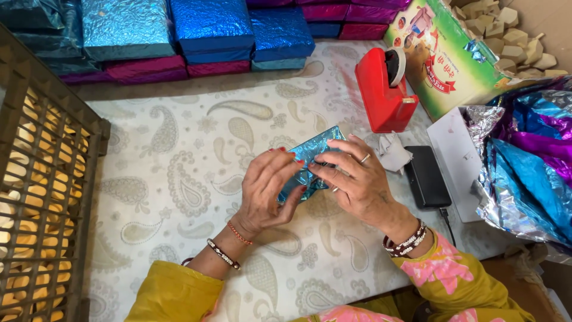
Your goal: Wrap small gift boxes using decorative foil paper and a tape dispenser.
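I saw both hands meet over a small box wrapped in teal foil [314,156], which lay on the paisley-patterned cloth [179,173] just left of and below the red tape dispenser [384,89]. That dispenser served me as my landmark.

My left hand [266,191] sat to the lower left of the dispenser, cupped against the near end of the foil box, its fingers curled together and pressing the wrapping, with the thumb tucked under the box's near edge. My right hand [356,179] lay directly below the dispenser, its fingers stretched out side by side across the foil, the fingertips pressing a fold down where they met the left fingertips. I could not tell whether anything was pinched between the two hands, since the fingers hid that spot.

Just below and to the right of the dispenser lay a crumpled scrap of white paper [392,152], and beside that a black flat device [426,176] with a cable. Further right of the dispenser, loose sheets of shiny blue, purple and silver foil [527,161] were heaped up. Above and right of it stood a green printed carton [444,62], with pale blocky pieces [506,33] behind. Well to the left of the dispenser, along the far edge, wrapped boxes in blue and magenta foil [208,36] were stacked. Far left stood a brown plastic crate [44,179], with yellowish things showing through its grid.
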